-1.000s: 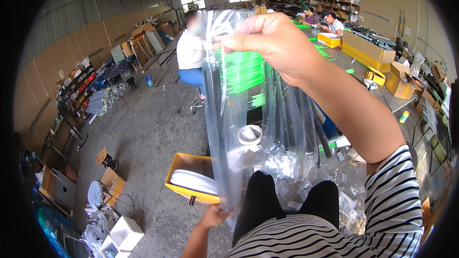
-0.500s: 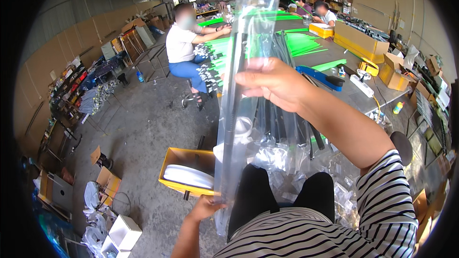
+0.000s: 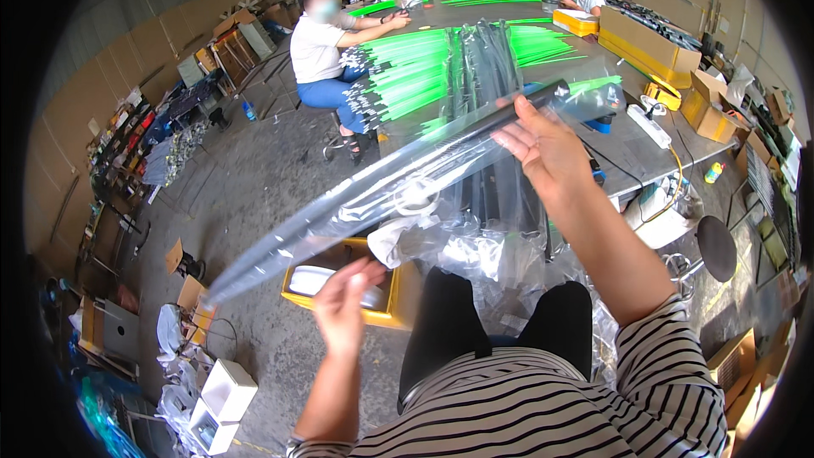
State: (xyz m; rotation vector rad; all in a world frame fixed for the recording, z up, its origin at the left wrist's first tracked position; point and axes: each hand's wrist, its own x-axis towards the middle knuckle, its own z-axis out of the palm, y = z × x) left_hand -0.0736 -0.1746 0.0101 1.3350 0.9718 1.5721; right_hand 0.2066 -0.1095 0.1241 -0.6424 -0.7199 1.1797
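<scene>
A long clear plastic bag [image 3: 339, 210] with a dark rod [image 3: 509, 114] inside slants from upper right to lower left in front of me. My right hand [image 3: 549, 153] is closed on its upper part, the thumb on the near face. Below the bag's middle, my left hand [image 3: 343, 305] is apart from it, its fingers loosely spread and slightly blurred. Bagged dark rods [image 3: 483, 68] lie across a bundle of bright green rods [image 3: 407, 72] on the table. A white ring-shaped thing [image 3: 415, 195] shows near the bag's lower edge, partly veiled by plastic.
A yellow box [image 3: 394, 297] with a white coiled item stands by my left hand. Crumpled clear plastic [image 3: 487, 259] lies before my lap. A co-worker [image 3: 320, 51] sits at the table's left side. A power strip [image 3: 649, 125] and cartons [image 3: 649, 51] are at the right.
The bag has swung from nearly upright to a slant, its lower end going left. My left hand has let go of it and risen. My right hand has shifted right and slightly down.
</scene>
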